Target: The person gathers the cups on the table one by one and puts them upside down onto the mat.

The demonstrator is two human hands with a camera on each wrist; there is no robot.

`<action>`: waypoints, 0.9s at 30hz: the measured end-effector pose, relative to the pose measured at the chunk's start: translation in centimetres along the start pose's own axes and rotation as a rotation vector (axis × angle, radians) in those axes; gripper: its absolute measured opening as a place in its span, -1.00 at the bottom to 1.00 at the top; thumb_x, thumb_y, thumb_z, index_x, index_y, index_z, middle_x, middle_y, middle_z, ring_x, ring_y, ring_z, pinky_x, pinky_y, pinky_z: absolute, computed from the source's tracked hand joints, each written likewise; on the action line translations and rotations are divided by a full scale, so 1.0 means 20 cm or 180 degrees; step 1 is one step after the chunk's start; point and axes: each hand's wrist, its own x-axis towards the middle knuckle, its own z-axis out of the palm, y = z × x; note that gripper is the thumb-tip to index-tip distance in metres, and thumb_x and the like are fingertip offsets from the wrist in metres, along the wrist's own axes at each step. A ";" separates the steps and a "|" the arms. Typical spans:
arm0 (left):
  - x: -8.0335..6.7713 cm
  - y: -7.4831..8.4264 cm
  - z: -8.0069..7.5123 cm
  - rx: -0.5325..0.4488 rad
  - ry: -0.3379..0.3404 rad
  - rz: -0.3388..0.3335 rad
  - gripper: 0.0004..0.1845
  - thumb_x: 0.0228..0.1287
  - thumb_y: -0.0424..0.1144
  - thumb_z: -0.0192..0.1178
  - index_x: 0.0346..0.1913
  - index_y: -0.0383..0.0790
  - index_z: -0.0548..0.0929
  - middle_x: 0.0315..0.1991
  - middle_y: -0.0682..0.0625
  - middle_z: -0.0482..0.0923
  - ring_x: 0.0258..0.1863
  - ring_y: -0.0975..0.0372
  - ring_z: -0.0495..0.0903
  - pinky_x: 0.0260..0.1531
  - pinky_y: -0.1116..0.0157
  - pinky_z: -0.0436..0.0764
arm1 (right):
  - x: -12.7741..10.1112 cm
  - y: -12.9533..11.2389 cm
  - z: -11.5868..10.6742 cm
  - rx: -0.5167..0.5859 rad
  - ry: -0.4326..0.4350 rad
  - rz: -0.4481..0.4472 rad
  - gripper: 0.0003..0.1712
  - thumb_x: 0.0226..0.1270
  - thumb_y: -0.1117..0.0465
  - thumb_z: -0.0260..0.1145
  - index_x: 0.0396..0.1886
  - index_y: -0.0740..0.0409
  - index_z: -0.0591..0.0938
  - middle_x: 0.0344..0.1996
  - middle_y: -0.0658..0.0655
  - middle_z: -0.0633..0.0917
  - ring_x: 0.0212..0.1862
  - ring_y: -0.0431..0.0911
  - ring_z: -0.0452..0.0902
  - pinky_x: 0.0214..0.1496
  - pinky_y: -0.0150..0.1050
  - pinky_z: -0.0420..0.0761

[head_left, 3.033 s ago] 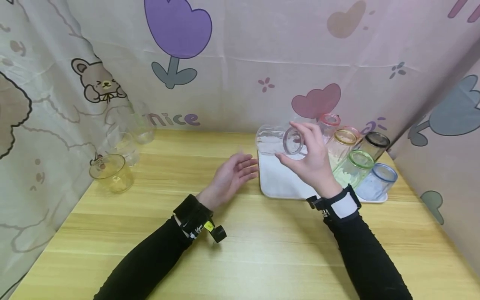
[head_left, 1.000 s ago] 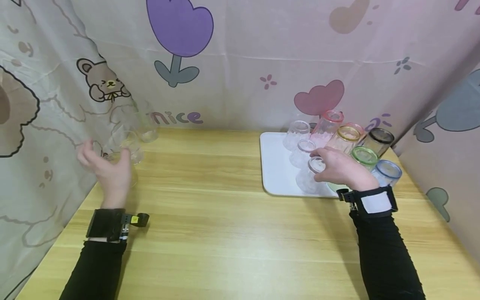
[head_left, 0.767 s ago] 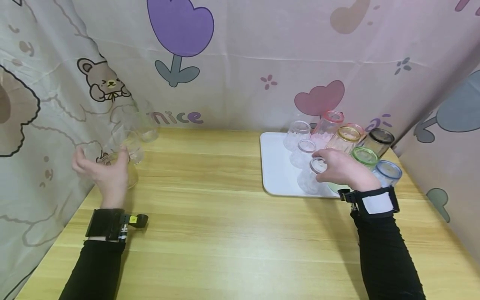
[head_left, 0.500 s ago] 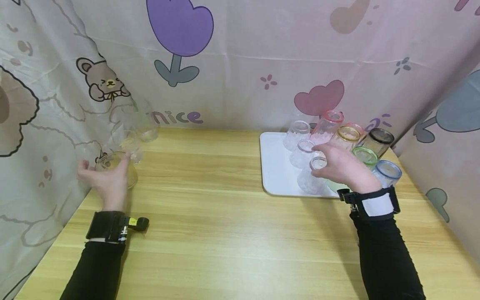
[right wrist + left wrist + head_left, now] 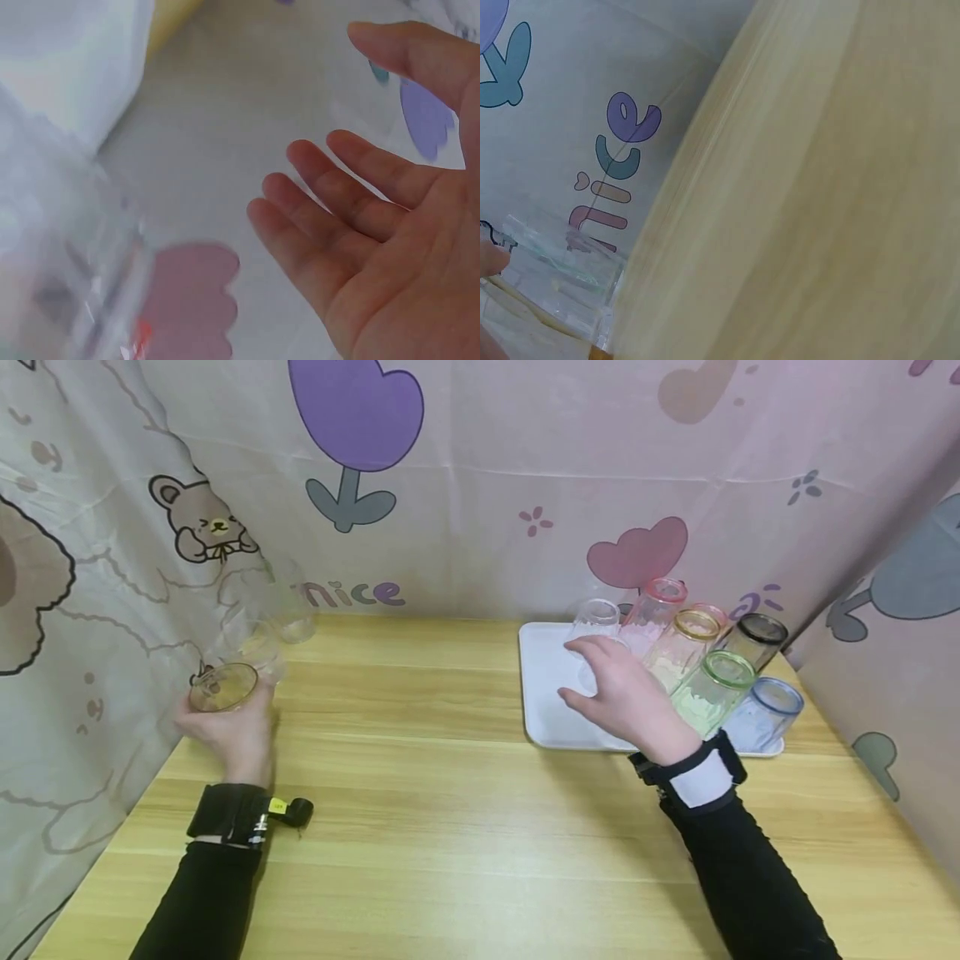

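Observation:
At the table's left side, my left hand [image 5: 238,733] grips the yellow-tinted glass [image 5: 223,687] around its body, its round rim facing up. My fingertip [image 5: 491,259] shows at the edge of the left wrist view, by a clear glass [image 5: 566,262]. Over the white tray [image 5: 542,714] hovers my right hand [image 5: 626,693], fingers extended and thumb spread, holding nothing. It hides most of the clear glasses below; one clear glass [image 5: 596,614] shows upside down behind it. In the right wrist view the palm and fingers [image 5: 322,202] are bare.
Beside the right hand, upside-down glasses crowd the tray: green [image 5: 708,693], blue [image 5: 765,714], amber-rimmed [image 5: 682,647], black-rimmed [image 5: 756,643] and pink [image 5: 654,614]. Clear glasses [image 5: 296,618] stand behind the left hand near the curtain [image 5: 465,527]. The wooden table [image 5: 450,843] spans between.
My left hand has come down to the yellow glass and taken hold of it. After setting a clear glass on the tray, my right hand has let go and shifted left.

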 end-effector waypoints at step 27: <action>-0.01 0.00 0.01 -0.0149 -0.0009 -0.0030 -0.12 0.00 -0.33 0.64 0.22 0.00 0.19 0.27 0.13 0.11 0.34 0.33 0.19 0.29 0.45 0.34 | -0.01 -0.04 0.34 -0.0156 -0.0987 -0.0222 -0.84 0.03 0.38 0.46 -0.53 0.06 0.66 -0.55 -0.04 0.58 -0.45 -0.13 0.44 -0.38 -0.22 0.54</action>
